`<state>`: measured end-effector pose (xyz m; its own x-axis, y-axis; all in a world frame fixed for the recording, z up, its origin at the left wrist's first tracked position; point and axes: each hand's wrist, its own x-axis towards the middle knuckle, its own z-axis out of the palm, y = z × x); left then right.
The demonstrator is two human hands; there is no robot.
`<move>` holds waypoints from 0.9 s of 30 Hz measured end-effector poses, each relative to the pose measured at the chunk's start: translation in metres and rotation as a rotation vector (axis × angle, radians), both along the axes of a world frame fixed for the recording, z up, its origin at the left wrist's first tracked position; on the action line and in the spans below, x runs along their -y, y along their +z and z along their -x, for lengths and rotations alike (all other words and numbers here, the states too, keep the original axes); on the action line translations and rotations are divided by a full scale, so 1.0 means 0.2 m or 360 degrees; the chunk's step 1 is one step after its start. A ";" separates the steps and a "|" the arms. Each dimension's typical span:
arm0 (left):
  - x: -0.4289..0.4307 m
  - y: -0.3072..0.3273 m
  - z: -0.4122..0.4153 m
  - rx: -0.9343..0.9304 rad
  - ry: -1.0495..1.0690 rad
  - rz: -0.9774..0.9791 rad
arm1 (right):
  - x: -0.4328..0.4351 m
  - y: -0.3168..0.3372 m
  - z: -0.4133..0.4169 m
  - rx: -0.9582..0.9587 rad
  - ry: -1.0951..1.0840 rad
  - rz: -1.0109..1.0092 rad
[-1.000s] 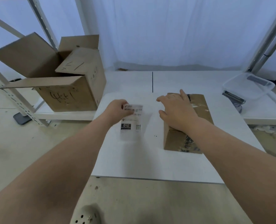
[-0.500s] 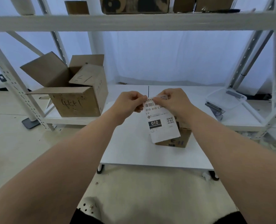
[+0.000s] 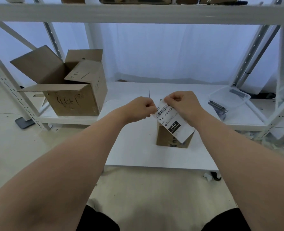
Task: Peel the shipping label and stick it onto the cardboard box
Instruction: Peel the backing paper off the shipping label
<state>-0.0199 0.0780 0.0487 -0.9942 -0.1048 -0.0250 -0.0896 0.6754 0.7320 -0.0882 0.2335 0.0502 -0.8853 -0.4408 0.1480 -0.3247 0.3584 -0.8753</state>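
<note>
A white shipping label (image 3: 173, 121) with a barcode and a black "010" block hangs tilted in the air in front of me. My left hand (image 3: 141, 108) pinches its upper left corner and my right hand (image 3: 182, 104) pinches its top edge. Behind and below the label, a small closed cardboard box (image 3: 167, 139) stands on the low white table (image 3: 138, 152). The label and my right wrist cover most of the box's top.
A large open cardboard box (image 3: 73, 92) with handwriting sits on the low shelf at left. A clear plastic tray (image 3: 229, 98) and a dark tool (image 3: 216, 105) lie at right. White rack posts stand on both sides, and a shelf beam (image 3: 138, 13) runs overhead.
The label was lifted off the table by my left hand, and my right hand left the box top to join it. Since half a second ago the label has tilted further and shifted right.
</note>
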 end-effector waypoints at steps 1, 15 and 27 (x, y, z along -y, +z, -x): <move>0.00 0.00 0.01 -0.0009 0.0009 -0.0063 | 0.01 -0.01 0.00 -0.0021 0.0006 -0.0024; 0.10 0.00 0.00 -0.0238 0.0515 -0.0380 | 0.12 0.03 0.00 -0.0109 0.0051 0.0035; 0.11 0.02 -0.05 -0.0077 0.0136 -0.1096 | 0.12 0.00 -0.04 0.0461 0.0276 0.0456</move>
